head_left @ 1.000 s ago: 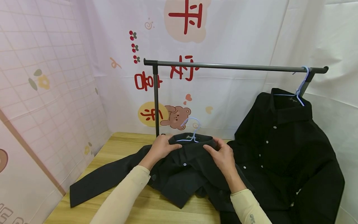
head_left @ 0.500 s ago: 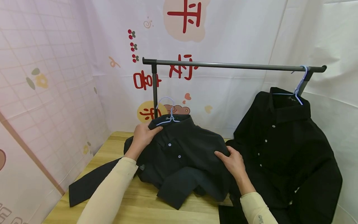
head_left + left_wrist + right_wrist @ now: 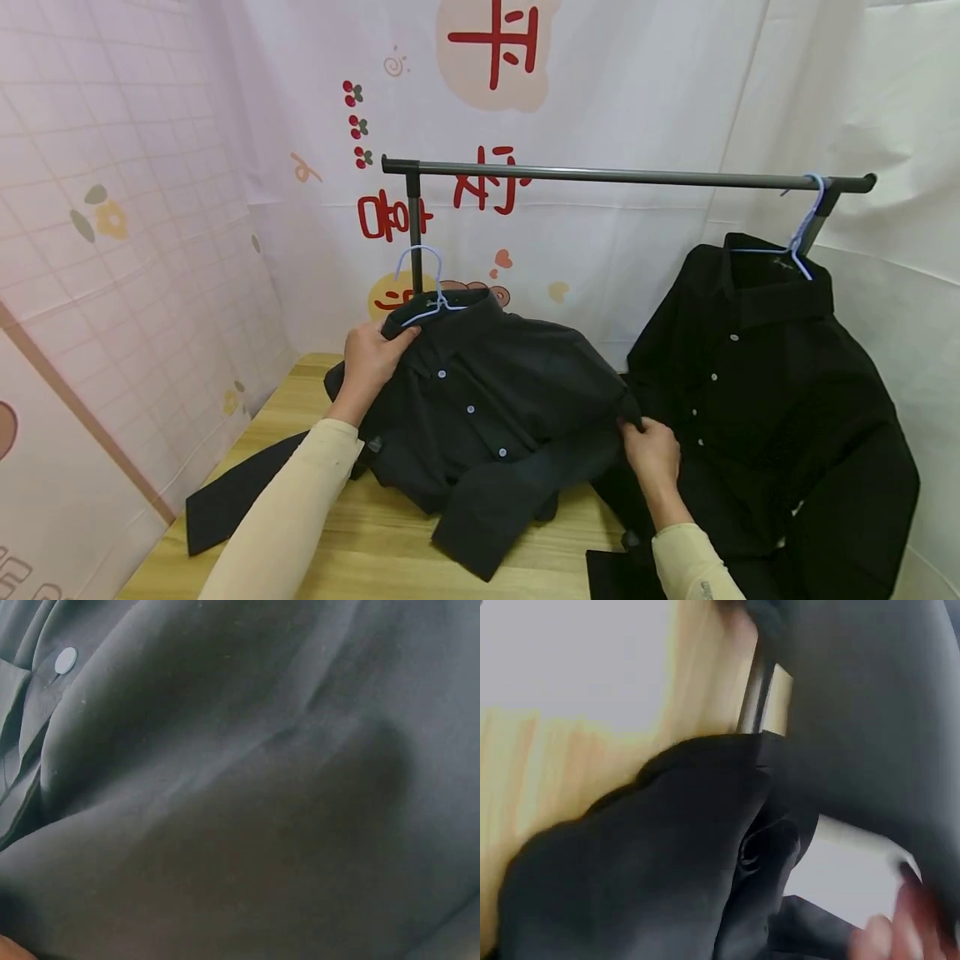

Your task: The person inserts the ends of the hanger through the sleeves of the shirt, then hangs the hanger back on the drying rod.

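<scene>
A black button-up shirt (image 3: pixel 495 367) with pale buttons is partly raised over the table, a light blue hanger (image 3: pixel 440 292) standing up out of its collar. My left hand (image 3: pixel 367 358) grips the left side of the collar, thumb in front. With my right hand (image 3: pixel 651 450) I pinch the shirt at its right shoulder and sleeve. One sleeve trails to the left on the table; the other folds across the front. Black cloth with one button (image 3: pixel 66 661) fills the left wrist view. In the right wrist view, blurred fingers (image 3: pixel 907 930) are at the dark fabric.
A grey metal clothes rail (image 3: pixel 600 176) spans the back. From its right end hangs another black shirt (image 3: pixel 765 400) on a blue hanger (image 3: pixel 808 225), its lower part near my right forearm. Beneath lies a wooden table (image 3: pixel 390 550), with a printed white curtain (image 3: pixel 637 92) behind.
The held shirt has risen and shifted left with my left hand on its collar. My right hand has left the collar and moved right and down to the shoulder, spreading the shirt.
</scene>
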The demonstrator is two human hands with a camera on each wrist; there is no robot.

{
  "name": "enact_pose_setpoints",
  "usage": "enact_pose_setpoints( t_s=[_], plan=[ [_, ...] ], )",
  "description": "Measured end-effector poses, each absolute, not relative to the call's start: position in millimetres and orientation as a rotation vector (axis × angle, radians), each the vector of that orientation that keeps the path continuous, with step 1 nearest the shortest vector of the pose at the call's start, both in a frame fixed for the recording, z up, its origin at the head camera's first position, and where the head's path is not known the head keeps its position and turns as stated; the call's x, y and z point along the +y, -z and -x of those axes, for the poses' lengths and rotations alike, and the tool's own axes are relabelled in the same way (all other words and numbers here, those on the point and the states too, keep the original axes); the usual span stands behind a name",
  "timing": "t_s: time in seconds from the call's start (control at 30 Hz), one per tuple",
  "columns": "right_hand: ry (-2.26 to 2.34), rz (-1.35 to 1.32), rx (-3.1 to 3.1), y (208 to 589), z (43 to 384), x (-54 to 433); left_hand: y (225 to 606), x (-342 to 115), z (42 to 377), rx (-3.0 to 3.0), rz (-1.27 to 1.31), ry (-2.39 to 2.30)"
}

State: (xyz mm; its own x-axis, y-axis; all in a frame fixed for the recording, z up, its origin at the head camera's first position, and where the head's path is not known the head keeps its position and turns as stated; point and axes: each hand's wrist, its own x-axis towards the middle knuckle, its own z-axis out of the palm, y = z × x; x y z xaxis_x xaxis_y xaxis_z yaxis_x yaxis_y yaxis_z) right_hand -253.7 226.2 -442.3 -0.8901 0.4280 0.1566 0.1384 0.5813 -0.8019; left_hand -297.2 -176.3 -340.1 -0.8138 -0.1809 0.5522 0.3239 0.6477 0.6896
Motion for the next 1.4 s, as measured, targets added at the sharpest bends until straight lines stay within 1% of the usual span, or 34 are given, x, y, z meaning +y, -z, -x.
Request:
enact_pose_setpoints(
  t_s=[0.07, 0.13, 0.27, 0.5, 0.6, 0.77, 0.93, 1.07, 1.17, 1.4],
  plan=[
    [-1.234, 0.532, -2.252, 440.9, 254.9, 226.7, 341.3, -175.9, 297.3, -2.271, 0.108, 1.118],
    [-1.252, 0.549, -2.079, 438.1, 256.7, 226.9, 343.1, -175.5, 297.7, -2.271, 0.099, 1.135],
    [-1.297, 0.477, -2.067, 434.8, 257.8, 223.4, 346.3, -174.4, 297.8, -2.300, 0.100, 1.153],
    [-1.210, 0.115, -2.105, 426.4, 257.9, 209.1, 349.7, -168.3, 298.1, -2.407, 0.130, 1.171],
    [-1.093, -0.064, -2.099, 415.6, 258.7, 201.8, 349.3, -164.3, 297.0, -2.463, 0.147, 1.224],
    [-0.834, -0.352, -2.166, 396.1, 258.6, 187.6, 348.0, -156.5, 294.3, -2.567, 0.258, 1.232],
    [-0.771, -0.512, -2.338, 386.5, 253.6, 173.2, 350.2, -148.3, 291.9, -2.640, 0.355, 1.216],
    [-0.887, -0.584, -2.419, 386.5, 250.1, 163.3, 351.1, -142.8, 289.3, -2.701, 0.461, 1.206],
    [-0.992, -0.591, -2.436, 387.7, 249.6, 161.0, 351.4, -142.0, 286.7, -2.745, 0.532, 1.237],
    [-1.207, -0.432, -2.495, 388.0, 250.2, 167.4, 356.2, -152.7, 287.5, -2.673, 0.612, 1.281]
  ],
)
